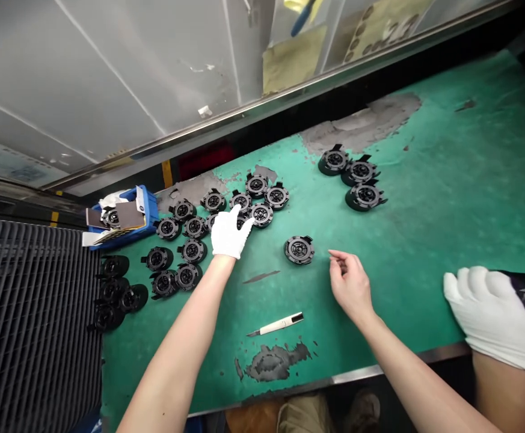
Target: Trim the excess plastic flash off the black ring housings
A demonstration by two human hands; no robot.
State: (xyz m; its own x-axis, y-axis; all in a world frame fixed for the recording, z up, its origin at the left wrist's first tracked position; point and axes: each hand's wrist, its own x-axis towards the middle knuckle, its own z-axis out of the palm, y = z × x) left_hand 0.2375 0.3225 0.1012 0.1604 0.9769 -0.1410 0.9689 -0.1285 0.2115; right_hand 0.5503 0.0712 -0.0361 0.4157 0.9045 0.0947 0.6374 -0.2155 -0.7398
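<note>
My left hand [230, 234], in a white glove, is over the cluster of round black parts left of centre. Its thumb and index finger are apart, with part of a black piece showing between them; the other fingers are hidden. One round black part [299, 249] lies alone between my hands. To its right is my bare right hand [350, 279], loosely curled with a gap between thumb and fingers, holding nothing. A white-handled knife [280, 324] rests on the green table [406, 264] nearer the front edge.
Three black parts [365, 195] sit together at the back. More parts [120, 294] are at the left, beside a blue bin [151, 209] and stacked dark trays [36, 313]. Another person's white-gloved hand [497, 316] holds a dark object at the right.
</note>
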